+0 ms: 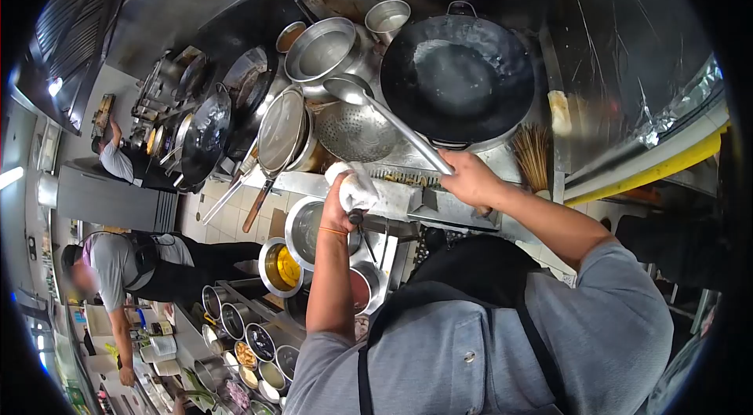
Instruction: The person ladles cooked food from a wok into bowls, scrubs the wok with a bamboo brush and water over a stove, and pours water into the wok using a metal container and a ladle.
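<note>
My right hand (471, 178) is wrapped around the handle end of a long metal ladle (404, 129). The ladle's bowl points to the upper left, above a perforated metal strainer (357, 132). Closed fingers of my left hand (339, 203) grip a crumpled white cloth-like bundle (359, 189). A dark round end sticks out below it; whether cloth and dark piece are one thing I cannot tell. Beyond my right hand, a large black wok (459, 81) sits on the stove with a wet, pale patch inside.
A bamboo brush (533, 156) stands right of the wok. Metal pots (323, 50) and a round mesh skimmer (281, 129) crowd the left. Below are a bowl of yellow liquid (282, 266) and several ingredient containers (259, 340). A co-worker (133, 266) stands at the left; another person (118, 160) is farther back.
</note>
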A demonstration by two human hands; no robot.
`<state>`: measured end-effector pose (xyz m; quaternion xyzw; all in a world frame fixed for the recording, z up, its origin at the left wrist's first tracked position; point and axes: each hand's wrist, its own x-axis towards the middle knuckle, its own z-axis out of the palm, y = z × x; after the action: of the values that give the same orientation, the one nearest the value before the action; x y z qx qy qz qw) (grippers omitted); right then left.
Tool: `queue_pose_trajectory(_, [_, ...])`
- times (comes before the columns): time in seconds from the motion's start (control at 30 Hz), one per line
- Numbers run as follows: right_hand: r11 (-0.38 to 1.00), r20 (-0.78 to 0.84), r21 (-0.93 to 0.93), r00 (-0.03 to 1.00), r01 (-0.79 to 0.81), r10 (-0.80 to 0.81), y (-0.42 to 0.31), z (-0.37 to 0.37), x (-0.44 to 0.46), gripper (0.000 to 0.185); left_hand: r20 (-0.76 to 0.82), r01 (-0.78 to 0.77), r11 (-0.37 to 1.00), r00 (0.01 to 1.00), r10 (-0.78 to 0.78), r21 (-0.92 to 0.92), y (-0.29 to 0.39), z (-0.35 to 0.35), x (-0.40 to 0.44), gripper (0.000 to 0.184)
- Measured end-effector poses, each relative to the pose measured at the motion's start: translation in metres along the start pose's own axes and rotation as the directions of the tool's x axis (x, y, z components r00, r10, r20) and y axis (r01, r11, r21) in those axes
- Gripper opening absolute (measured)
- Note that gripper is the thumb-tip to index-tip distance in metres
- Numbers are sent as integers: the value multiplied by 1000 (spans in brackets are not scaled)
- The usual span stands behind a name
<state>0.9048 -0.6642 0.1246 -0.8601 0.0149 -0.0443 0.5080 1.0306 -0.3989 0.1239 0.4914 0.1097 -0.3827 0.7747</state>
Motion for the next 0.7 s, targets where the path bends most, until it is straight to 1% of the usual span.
queue_pose_trajectory(0.03, [1000, 8, -1, 1000, 1, -1, -1, 6, -3, 40, -5, -1, 1000, 1000, 1, -6, -4, -4, -2, 32])
queue_pose_trajectory(0.1, [993, -43, -2, 992, -119, 119, -8, 14, -3, 55, -104, -69, 971, 990, 95, 230, -17, -9, -3, 38])
queue_pose_trajectory(0.13, [972, -27, 196, 990, -130, 138, 10, 32, 4, 59, -109, -146, 943, 977, 186, 300, -21, -13, -7, 38])
queue_pose_trajectory(0.17, [972, -21, 195, 990, -132, 139, 19, 46, 10, 59, -114, -145, 944, 976, 185, 296, -23, -12, -11, 38])
queue_pose_trajectory(0.23, [973, -70, 222, 995, -58, 76, 22, 64, 27, 61, -180, -129, 904, 959, 218, 407, -21, -2, -19, 34])
queue_pose_trajectory(0.27, [978, 2, 125, 986, -168, 169, -11, 51, 29, 61, -157, -158, 902, 958, 238, 403, -23, -2, -19, 36])
queue_pose_trajectory(0.3, [978, 8, 118, 985, -172, 172, -4, 65, 33, 61, -159, -156, 906, 959, 235, 394, -25, -3, -21, 36])
queue_pose_trajectory(0.33, [992, -78, 73, 991, -107, 113, 11, 86, 39, 61, -167, -164, 885, 951, 259, 435, -26, -3, -23, 36])
queue_pose_trajectory(0.37, [999, -160, 22, 986, -45, 48, 7, 94, 43, 60, -172, -172, 863, 944, 283, 474, -26, -4, -25, 36])
queue_pose_trajectory(0.4, [964, -15, 27, 965, -263, 263, -19, 85, 42, 60, -181, -184, 841, 932, 314, 509, -26, -3, -28, 34])
queue_pose_trajectory(0.43, [984, -65, 11, 982, -177, 178, 0, 106, 45, 60, -175, -189, 847, 934, 311, 497, -27, -9, -28, 34])
queue_pose_trajectory(0.5, [962, -22, -59, 964, -267, 266, -2, 124, 53, 61, -205, -79, 970, 970, 128, 229, -24, -33, -25, 34])
queue_pose_trajectory(0.53, [954, -35, -96, 959, -285, 283, 3, 140, 56, 65, -160, -54, 998, 985, 58, 30, -25, -44, -22, 42])
queue_pose_trajectory(0.57, [951, -36, -100, 956, -292, 290, 0, 148, 58, 65, -158, -46, 999, 986, 50, 27, -32, -66, -12, 42])
queue_pose_trajectory(0.6, [935, -9, -149, 946, -323, 325, -4, 157, 60, 67, -25, 28, 980, 999, -33, -199, -41, -92, 3, 45])
queue_pose_trajectory(0.63, [916, 16, -196, 932, -351, 361, -7, 165, 62, 69, 121, 128, 907, 989, -86, -400, -46, -109, 9, 47])
queue_pose_trajectory(0.67, [911, 31, -208, 929, -355, 369, -6, 174, 63, 73, 121, 46, 941, 993, -5, -336, -48, -113, 8, 48])
queue_pose_trajectory(0.7, [908, 24, -205, 926, -365, 377, -5, 183, 66, 73, 127, 56, 942, 992, -15, -332, -50, -121, 11, 48])
